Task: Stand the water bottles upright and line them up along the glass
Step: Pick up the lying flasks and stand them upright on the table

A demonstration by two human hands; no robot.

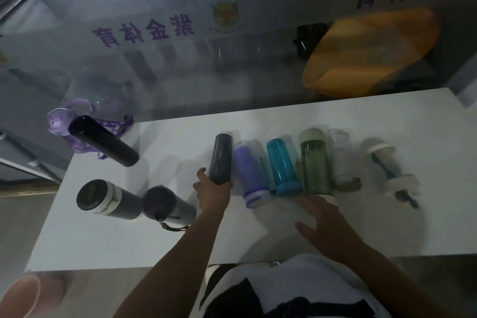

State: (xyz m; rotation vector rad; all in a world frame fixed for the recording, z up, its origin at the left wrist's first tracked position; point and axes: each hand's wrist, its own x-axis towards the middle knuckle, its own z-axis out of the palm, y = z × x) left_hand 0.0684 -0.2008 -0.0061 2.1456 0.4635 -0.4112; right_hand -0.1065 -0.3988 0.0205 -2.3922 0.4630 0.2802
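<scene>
Five bottles lie in a row on the tabletop [258,235]. Left hand [213,192] fingers grip a dark flask [220,160]. Right hand [326,217] fingers spread wide, empty.

Bottles on table [258,235], glass [154,72] behind.
Row of six lies mid-right; my left hand [214,192] grips its leftmost bottle [220,160]. Four more bottles at left. My right hand [325,219] sits before the row.

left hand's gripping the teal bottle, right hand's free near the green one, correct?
Not quite: in the head view the left hand grips the dark grey bottle, not the teal bottle. The right hand is free near the green bottle.
</scene>
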